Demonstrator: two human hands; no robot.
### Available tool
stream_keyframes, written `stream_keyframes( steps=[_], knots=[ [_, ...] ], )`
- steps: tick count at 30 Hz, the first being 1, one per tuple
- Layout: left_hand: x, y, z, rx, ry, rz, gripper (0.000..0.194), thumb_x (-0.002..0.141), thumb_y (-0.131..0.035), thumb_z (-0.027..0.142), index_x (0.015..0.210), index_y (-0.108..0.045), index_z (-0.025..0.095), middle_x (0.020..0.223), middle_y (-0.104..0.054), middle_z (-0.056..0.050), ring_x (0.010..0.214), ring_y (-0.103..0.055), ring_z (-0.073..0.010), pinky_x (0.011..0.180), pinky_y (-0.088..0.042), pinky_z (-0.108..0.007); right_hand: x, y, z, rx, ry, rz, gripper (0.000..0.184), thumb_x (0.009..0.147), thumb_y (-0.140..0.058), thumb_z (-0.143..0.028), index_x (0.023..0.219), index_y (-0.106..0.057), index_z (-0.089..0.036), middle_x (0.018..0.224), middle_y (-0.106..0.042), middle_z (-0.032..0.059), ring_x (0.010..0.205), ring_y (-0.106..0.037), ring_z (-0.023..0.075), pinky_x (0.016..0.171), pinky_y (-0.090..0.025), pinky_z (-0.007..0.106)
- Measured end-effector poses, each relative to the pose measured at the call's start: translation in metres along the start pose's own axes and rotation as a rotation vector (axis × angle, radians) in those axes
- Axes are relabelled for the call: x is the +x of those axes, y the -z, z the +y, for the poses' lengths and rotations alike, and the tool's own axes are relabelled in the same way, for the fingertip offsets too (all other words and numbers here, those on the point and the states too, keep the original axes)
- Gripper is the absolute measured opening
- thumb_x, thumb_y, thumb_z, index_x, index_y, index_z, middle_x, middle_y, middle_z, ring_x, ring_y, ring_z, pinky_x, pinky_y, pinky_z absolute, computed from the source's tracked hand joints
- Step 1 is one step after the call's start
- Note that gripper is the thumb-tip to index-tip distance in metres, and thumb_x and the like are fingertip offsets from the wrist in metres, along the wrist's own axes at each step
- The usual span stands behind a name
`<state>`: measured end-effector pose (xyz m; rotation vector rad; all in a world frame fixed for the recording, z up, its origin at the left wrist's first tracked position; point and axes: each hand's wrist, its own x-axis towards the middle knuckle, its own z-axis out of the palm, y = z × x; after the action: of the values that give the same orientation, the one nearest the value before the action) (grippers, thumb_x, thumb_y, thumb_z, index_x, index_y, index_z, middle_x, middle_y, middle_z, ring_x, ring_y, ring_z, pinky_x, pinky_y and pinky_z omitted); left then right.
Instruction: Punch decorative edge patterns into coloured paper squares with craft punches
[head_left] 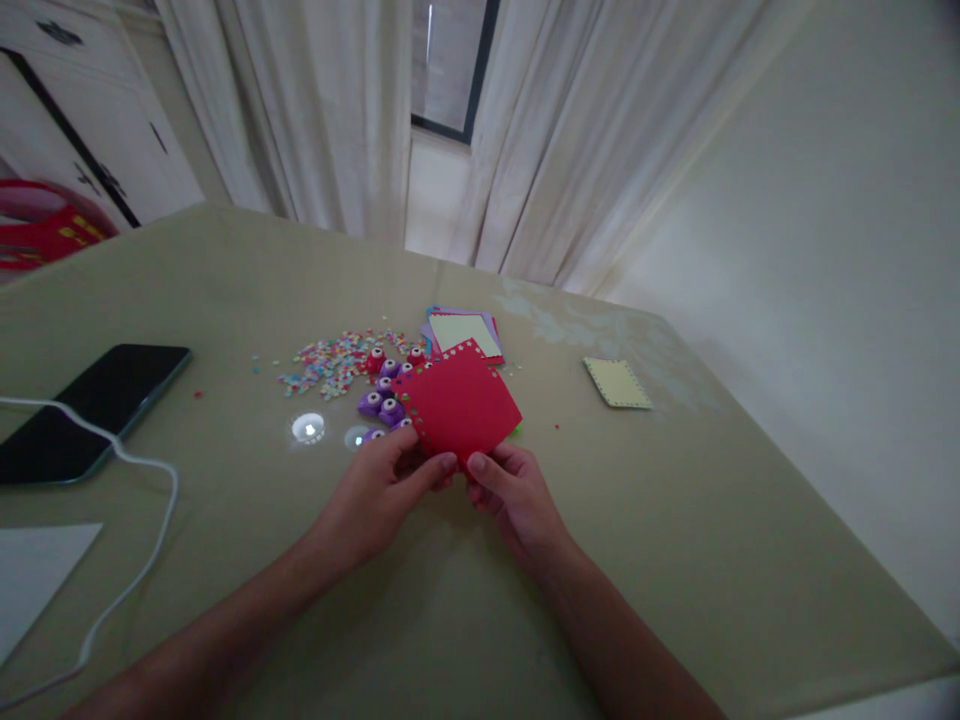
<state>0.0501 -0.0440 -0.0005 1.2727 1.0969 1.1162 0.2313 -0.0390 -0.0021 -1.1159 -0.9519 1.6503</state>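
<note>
A red square of paper (pixel 465 405) with small dots along two of its edges is held up over the table, one corner toward me. My left hand (pixel 394 480) pinches it near that lower corner, thumb on top. Close beside, my right hand (pixel 514 490) grips the same corner from the other side, thumb also on the face. Behind the red paper, partly hidden, lie several purple figures (pixel 390 410) with eye-like white spots, and a red one (pixel 375 360). Scattered multicoloured bits (pixel 330 365) spread to their left.
A stack of coloured paper squares (pixel 465 333) lies behind the red paper. One pale yellow square (pixel 619 383) with a dotted border sits to the right. At left are a black tablet (pixel 97 410), a white cable (pixel 169 500) and a white sheet (pixel 37 575).
</note>
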Motion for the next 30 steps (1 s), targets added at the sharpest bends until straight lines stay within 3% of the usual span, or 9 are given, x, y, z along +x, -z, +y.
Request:
stream_keyframes(
  steps=[13, 22, 30],
  knots=[
    [0.0007, -0.0007, 0.0019, -0.02, -0.012, -0.009, 0.018, 0.087, -0.077, 0.038, 0.086, -0.073, 0.021, 0.073, -0.078, 0.0, 0.067, -0.071, -0.0183, 0.061, -0.055, -0.027, 0.0004, -0.0007, 0.0003, -0.012, -0.013, 0.018, 0.049, 0.064, -0.096, -0.059, 0.077, -0.075, -0.017, 0.059, -0.061, -0.0025, 0.05, -0.047, 0.0086, 0.048, -0.031, 0.023],
    [0.0011, -0.0012, -0.0048, 0.032, 0.009, 0.007, 0.023, 0.086, -0.077, 0.042, 0.081, -0.074, 0.019, 0.073, -0.079, -0.004, 0.067, -0.071, -0.0201, 0.061, -0.055, -0.029, 0.0011, 0.0009, 0.005, 0.01, -0.013, -0.004, 0.048, 0.068, -0.094, -0.058, 0.078, -0.072, -0.017, 0.057, -0.049, -0.007, 0.049, -0.031, 0.0069, 0.048, -0.018, 0.025],
    [0.0002, -0.0022, -0.0004, -0.003, 0.0, 0.005, 0.019, 0.084, -0.078, 0.038, 0.08, -0.077, 0.02, 0.073, -0.081, -0.003, 0.066, -0.072, -0.0192, 0.06, -0.056, -0.027, 0.0013, -0.0005, 0.0037, -0.033, 0.029, -0.027, 0.047, 0.07, -0.094, -0.057, 0.079, -0.073, -0.016, 0.058, -0.045, -0.0067, 0.053, -0.026, 0.008, 0.05, -0.015, 0.027]
  ],
)
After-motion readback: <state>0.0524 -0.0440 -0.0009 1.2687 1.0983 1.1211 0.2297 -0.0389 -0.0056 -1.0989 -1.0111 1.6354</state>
